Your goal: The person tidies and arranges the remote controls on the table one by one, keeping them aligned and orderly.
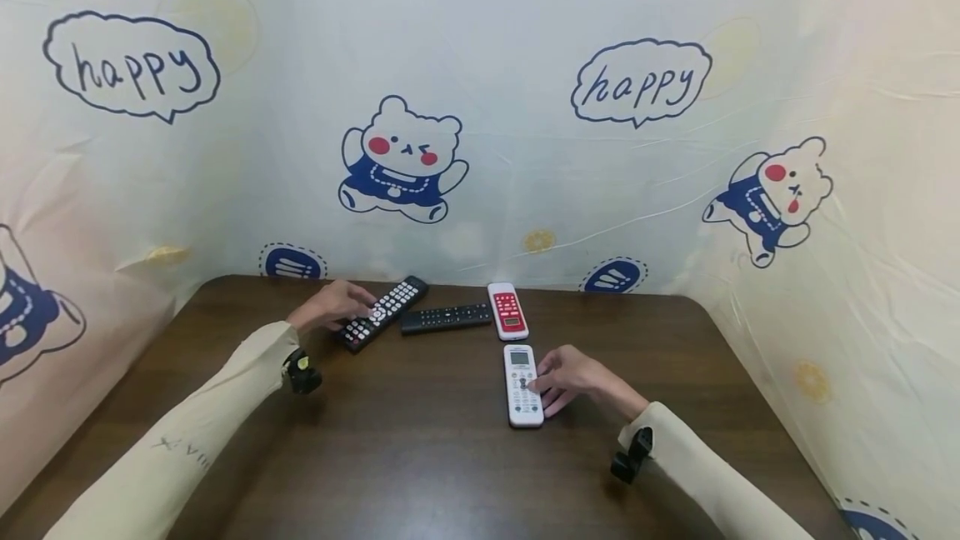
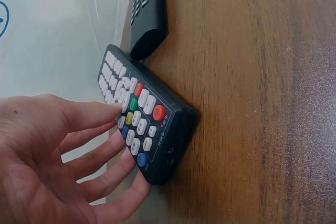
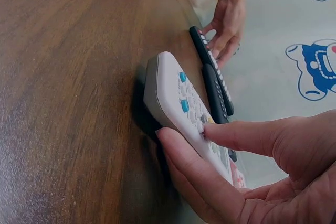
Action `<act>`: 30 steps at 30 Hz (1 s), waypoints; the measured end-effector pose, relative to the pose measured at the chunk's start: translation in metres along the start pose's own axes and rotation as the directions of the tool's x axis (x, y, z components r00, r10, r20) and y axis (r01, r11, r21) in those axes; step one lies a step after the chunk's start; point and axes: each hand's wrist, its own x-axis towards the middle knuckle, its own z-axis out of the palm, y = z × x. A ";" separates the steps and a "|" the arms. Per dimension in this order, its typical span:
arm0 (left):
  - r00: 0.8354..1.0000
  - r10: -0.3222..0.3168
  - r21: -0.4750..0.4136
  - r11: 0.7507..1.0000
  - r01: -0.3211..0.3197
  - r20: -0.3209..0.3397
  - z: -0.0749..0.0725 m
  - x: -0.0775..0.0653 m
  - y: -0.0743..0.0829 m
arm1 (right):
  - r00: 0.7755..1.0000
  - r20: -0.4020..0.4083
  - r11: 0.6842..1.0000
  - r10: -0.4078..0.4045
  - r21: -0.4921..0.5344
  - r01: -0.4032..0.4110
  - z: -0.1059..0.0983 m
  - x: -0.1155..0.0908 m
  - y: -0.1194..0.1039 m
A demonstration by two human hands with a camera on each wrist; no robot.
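Note:
My left hand [image 1: 333, 305] grips a black remote control [image 1: 384, 312] with white and coloured buttons, at the back left of the table. In the left wrist view its thumb lies on the buttons and its fingers are along the remote's side edge. With my right hand [image 1: 572, 377] I hold a white remote control [image 1: 522, 386] with a small screen; the thumb is on its buttons, the fingers at its right side. Between them lie a slimmer black remote [image 1: 446, 319] and a red-and-white remote [image 1: 508, 312], neither touched by a hand.
All the remotes are on a dark brown wooden table [image 1: 390, 457]. A pale sheet [image 1: 510, 90] printed with bears and "happy" bubbles hangs behind and at both sides. Each wrist wears a black camera, such as the left one [image 1: 302, 371].

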 end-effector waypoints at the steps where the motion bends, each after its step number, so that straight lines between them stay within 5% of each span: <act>1: 1.000 0.007 0.002 1.000 -0.007 0.000 0.000 0.000 -0.001 | 1.000 0.001 1.000 -0.001 0.001 0.001 0.000 0.000 0.000; 13: 1.000 0.028 0.013 1.000 -0.028 -0.010 0.001 0.001 -0.006 | 1.000 -0.014 0.999 0.011 -0.036 -0.012 -0.002 0.004 -0.010; 30: 0.999 0.030 0.023 0.999 -0.030 -0.023 0.003 0.002 -0.003 | 0.993 -0.046 0.989 -0.105 -0.107 0.100 -0.021 0.016 -0.015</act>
